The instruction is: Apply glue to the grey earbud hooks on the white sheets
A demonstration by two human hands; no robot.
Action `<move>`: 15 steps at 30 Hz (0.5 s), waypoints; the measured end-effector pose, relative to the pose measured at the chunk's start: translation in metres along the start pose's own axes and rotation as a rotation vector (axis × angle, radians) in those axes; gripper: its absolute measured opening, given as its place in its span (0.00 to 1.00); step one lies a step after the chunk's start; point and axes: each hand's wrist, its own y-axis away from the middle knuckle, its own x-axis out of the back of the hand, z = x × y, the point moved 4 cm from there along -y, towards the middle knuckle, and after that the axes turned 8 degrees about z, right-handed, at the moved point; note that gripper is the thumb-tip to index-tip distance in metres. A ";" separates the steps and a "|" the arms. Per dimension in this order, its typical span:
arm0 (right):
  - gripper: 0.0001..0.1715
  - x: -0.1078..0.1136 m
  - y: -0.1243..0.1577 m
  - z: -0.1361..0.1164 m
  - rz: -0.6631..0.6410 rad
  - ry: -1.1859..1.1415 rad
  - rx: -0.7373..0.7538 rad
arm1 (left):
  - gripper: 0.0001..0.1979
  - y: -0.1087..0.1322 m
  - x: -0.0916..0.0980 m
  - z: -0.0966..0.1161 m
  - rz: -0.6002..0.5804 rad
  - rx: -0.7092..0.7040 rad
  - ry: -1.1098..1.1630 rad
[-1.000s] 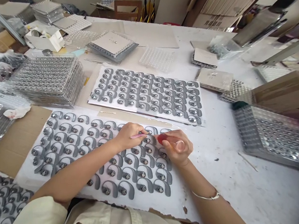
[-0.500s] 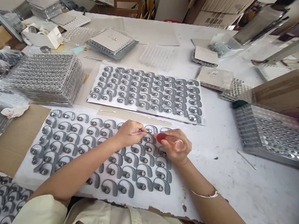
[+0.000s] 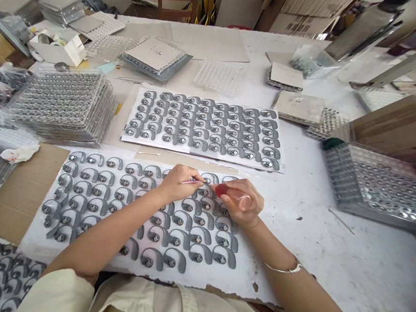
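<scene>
In the head view, the left hand (image 3: 178,182) is over the nearer white sheet (image 3: 37,241), its fingers closed together on a thin pink stick (image 3: 190,182) with a dark tip. The thumb and forefinger pinch it near that tip, leaving the other end sticking out toward the left. The right hand (image 3: 244,206) is just beside it, with its fingers clamped around a small translucent bottle (image 3: 221,190), red at the end facing the left hand and clear at the other. The bottle is tilted, and its red end is near the stick's tip. Whether either tip touches anything is too small to tell.

Beneath and around both hands, flat grey hook-shaped pieces (image 3: 181,260) with shiny round metallic centres lie in rows on the nearer sheet, some hidden by the left forearm. Just beyond lies a farther white sheet (image 3: 157,141) bearing closely set rows of similar pieces. A white cotton swab (image 3: 149,153) lies between the two sheets. A thin silver-coloured bangle (image 3: 283,270) circles the right forearm. To the left, a stack of clear plastic trays (image 3: 61,108) filled with shiny parts stands on the white worktop (image 3: 296,245).
</scene>
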 end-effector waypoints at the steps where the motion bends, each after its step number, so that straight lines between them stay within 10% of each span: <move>1: 0.14 0.000 0.000 0.000 -0.003 0.005 0.002 | 0.05 0.000 0.000 0.000 -0.001 -0.002 0.000; 15: 0.14 -0.002 0.002 0.005 0.034 -0.060 -0.111 | 0.07 0.001 -0.002 -0.003 0.002 0.008 -0.004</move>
